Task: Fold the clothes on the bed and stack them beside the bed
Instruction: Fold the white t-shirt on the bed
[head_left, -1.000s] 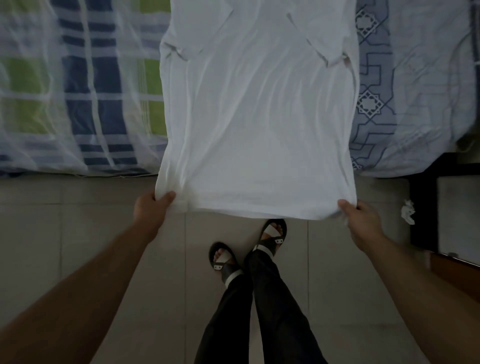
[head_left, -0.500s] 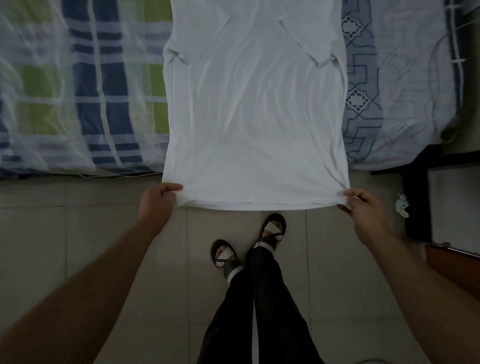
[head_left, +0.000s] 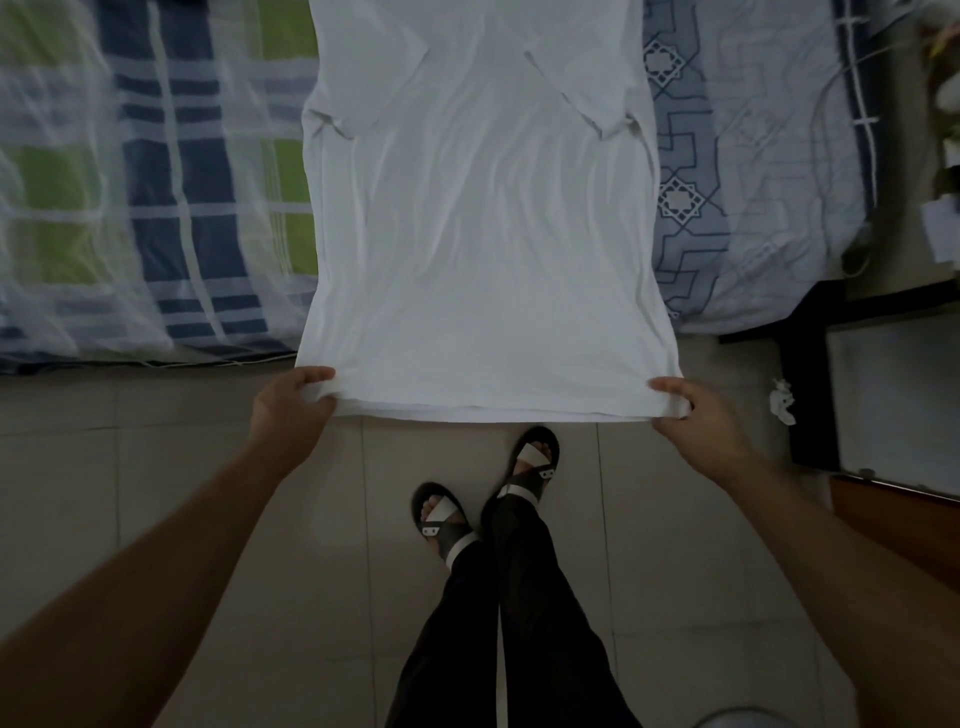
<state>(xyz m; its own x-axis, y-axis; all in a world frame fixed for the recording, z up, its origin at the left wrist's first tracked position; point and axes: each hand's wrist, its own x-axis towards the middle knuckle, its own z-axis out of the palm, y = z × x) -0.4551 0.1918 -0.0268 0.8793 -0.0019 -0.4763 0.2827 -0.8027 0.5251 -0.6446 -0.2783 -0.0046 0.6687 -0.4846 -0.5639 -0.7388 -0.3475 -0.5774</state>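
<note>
The thin white cotton T-shirt (head_left: 483, 223) lies spread on the bed, sleeves already turned in over its body, its lower part hanging off the mattress edge toward the tiled floor. The left hand (head_left: 288, 410) pinches the hem's left corner, thumb on top and fingers curled beneath the cloth; the right hand (head_left: 693, 415) grips the right corner the same way, so the hem is pulled into a nearly straight line between them.

It looks light and limp, the sort of fabric that sags wherever it isn't held and creases easily; fine wrinkles already run down its middle. It should not slip much from dry fingers, and nothing about it is fragile. The two hem corners seem the right places to hold: with both kept taut, the bottom edge can probably be carried up toward the shoulders in one clean fold. Letting one corner go would likely let that side droop and skew.

The bed under it is soft, covered by a blue, green and white checked sheet (head_left: 171, 197) veiled by sheer white netting on the left, and a grey-blue patterned quilt (head_left: 737, 197) on the right. The pale tiled floor (head_left: 234, 519) beside the bed is dim; a crumpled white scrap (head_left: 783, 400) lies near dark furniture (head_left: 805, 395) at the right. The person stands in black trousers and black-and-white sandals (head_left: 441, 514).
</note>
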